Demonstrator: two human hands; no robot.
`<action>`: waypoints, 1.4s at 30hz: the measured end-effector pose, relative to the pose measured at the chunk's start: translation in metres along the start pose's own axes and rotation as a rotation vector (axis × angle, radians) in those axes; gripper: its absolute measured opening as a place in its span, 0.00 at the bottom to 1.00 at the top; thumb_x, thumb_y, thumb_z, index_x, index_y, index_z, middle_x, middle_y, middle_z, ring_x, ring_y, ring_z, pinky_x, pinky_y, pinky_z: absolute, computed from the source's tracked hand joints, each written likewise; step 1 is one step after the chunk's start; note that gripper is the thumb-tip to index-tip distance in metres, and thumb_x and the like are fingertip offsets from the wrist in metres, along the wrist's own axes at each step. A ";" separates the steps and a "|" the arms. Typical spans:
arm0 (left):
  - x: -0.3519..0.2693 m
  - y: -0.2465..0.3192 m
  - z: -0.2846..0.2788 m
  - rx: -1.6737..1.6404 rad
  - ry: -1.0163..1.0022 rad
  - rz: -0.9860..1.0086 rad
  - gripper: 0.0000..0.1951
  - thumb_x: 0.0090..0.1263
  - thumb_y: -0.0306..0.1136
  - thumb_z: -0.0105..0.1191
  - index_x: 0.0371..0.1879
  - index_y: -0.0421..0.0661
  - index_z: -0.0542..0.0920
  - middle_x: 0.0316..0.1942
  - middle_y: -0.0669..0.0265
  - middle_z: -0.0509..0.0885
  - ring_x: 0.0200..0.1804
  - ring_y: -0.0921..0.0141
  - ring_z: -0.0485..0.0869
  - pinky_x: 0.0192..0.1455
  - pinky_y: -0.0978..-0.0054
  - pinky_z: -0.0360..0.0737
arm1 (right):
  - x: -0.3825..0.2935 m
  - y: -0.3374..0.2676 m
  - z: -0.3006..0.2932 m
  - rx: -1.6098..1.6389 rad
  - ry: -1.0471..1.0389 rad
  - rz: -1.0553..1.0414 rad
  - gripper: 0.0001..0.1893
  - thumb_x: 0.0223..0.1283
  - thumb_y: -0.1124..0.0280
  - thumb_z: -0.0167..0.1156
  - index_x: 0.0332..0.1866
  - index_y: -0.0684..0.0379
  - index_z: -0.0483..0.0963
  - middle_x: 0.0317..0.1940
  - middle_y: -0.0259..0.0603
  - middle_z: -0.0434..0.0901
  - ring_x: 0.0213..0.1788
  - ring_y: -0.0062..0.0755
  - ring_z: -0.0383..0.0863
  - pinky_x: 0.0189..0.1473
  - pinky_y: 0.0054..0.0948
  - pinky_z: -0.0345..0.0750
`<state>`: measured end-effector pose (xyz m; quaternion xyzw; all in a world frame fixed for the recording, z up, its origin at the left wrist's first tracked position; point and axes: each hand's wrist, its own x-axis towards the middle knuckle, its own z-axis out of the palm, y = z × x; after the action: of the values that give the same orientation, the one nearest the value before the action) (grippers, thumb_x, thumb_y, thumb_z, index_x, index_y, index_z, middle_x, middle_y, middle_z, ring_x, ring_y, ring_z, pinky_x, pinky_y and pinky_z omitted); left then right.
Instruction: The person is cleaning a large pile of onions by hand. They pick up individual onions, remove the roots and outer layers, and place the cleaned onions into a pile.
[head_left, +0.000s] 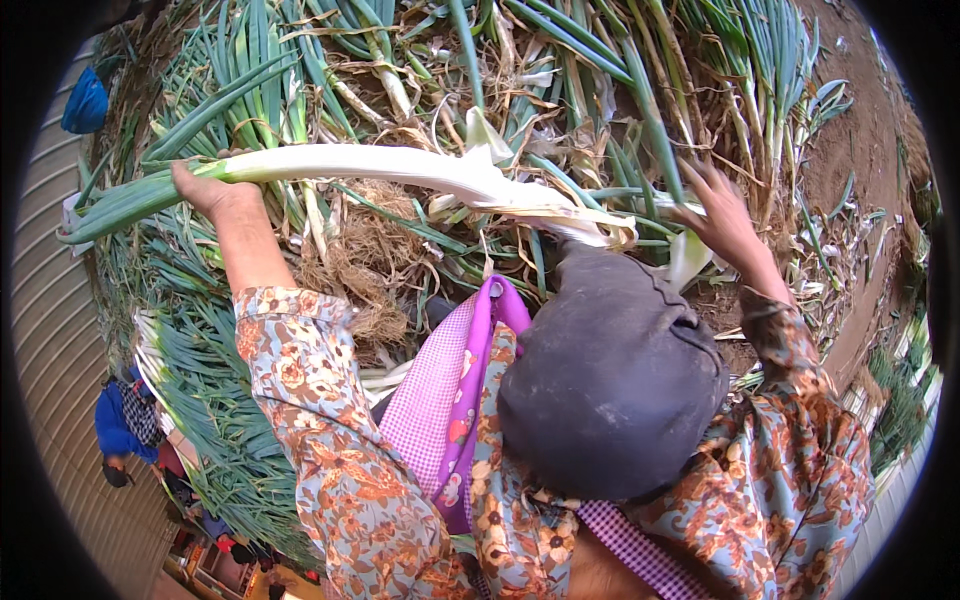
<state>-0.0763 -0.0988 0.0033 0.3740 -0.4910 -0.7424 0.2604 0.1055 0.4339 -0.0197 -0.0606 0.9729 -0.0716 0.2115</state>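
Note:
A long white-stemmed leek or large green onion (352, 163) lies across the view. My left hand (214, 191) grips it where the white stem turns into green leaves, and the leaves stick out to the left. At its right end, loosened pale outer layers and a dry strip (570, 214) trail off, above the knee in dark cloth (615, 375). My right hand (716, 206), slightly blurred, is right of that end with fingers spread and does not touch the stem. A pale peeled leaf piece (686, 259) lies just below my right hand.
Unpeeled onions with dry roots (375, 255) lie beyond my knees. More green stalks (780, 67) stand at the upper right, beside bare soil (862, 180). A large heap of green onions (225, 420) lies at the left. Other people (124, 420) are at the lower left, near a corrugated surface (60, 300).

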 end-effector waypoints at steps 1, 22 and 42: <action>0.003 0.001 0.002 -0.016 0.005 -0.057 0.22 0.61 0.53 0.46 0.44 0.49 0.64 0.32 0.63 0.68 0.27 0.68 0.71 0.27 0.65 0.75 | 0.019 -0.027 -0.016 0.257 0.095 -0.117 0.36 0.55 0.57 0.63 0.68 0.53 0.59 0.64 0.51 0.62 0.65 0.49 0.63 0.64 0.44 0.64; -0.132 -0.087 0.014 -0.254 -0.302 -0.566 0.26 0.68 0.65 0.36 0.27 0.51 0.65 0.16 0.69 0.68 0.22 0.70 0.70 0.30 0.66 0.73 | 0.150 -0.170 0.044 1.108 -0.212 -0.416 0.24 0.68 0.52 0.44 0.41 0.66 0.76 0.32 0.50 0.79 0.36 0.35 0.78 0.44 0.33 0.72; -0.065 0.011 0.016 -0.284 -0.637 -0.239 0.32 0.68 0.66 0.19 0.22 0.49 0.63 0.14 0.73 0.64 0.21 0.73 0.64 0.27 0.71 0.67 | 0.024 -0.007 0.025 0.543 -0.207 -0.286 0.22 0.59 0.55 0.56 0.51 0.61 0.74 0.54 0.47 0.73 0.53 0.39 0.75 0.53 0.42 0.73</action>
<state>-0.0509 -0.0453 0.0371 0.1389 -0.3925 -0.9075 0.0553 0.0952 0.4210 -0.0506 -0.1450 0.8732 -0.3510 0.3056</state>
